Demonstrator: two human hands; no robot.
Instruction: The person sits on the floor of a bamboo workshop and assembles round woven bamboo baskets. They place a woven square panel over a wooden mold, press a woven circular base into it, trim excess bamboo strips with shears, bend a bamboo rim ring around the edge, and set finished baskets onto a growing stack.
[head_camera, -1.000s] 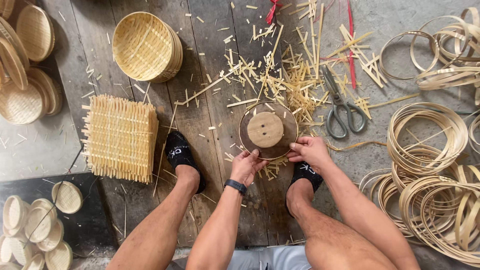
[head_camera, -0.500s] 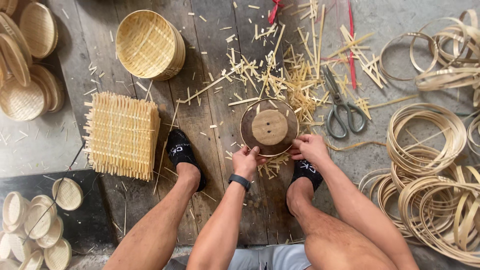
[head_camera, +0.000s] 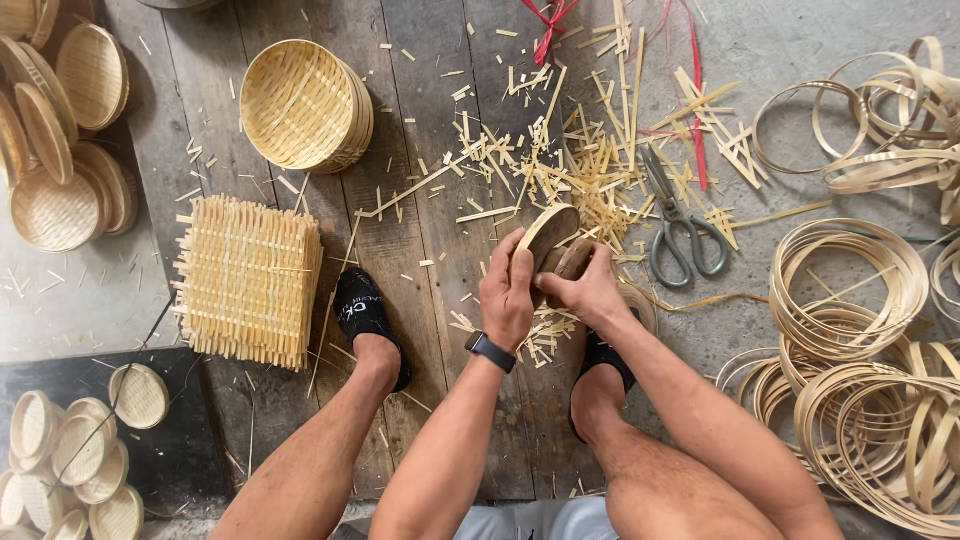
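My left hand (head_camera: 507, 291) and my right hand (head_camera: 587, 287) both grip a round wooden mould (head_camera: 552, 233) with a bamboo band around it, tilted up on edge above the plank floor. My left hand wears a dark wristwatch (head_camera: 490, 351). A loose bamboo strip (head_camera: 640, 300) curls out beside my right hand. My feet in black shoes (head_camera: 362, 312) rest on the planks on either side of the mould.
Grey scissors (head_camera: 680, 228) lie right of the mould among bamboo offcuts (head_camera: 580, 170). A stack of square woven mats (head_camera: 250, 278) and a stack of round baskets (head_camera: 302, 104) sit left. Coiled bamboo rings (head_camera: 850, 300) fill the right. Small baskets (head_camera: 60, 130) lie far left.
The wooden mould lay flat on the floor with my hands at its near edge; now both hands have lifted it and tipped it up on edge.
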